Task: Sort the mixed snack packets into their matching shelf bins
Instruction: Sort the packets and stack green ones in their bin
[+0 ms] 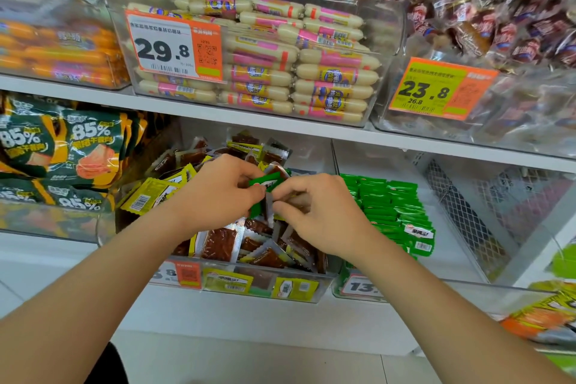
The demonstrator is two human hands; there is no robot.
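Green packet (265, 181) tilts up rightward, pinched by left hand (218, 193).

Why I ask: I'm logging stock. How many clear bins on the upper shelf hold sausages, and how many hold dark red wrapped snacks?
Sausage bins: 2, the orange sausage bin and the white-and-pink sausage bin
Dark red wrapped snack bin: 1
Total: 3

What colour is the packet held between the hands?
The packet is green, best seen in the head view.
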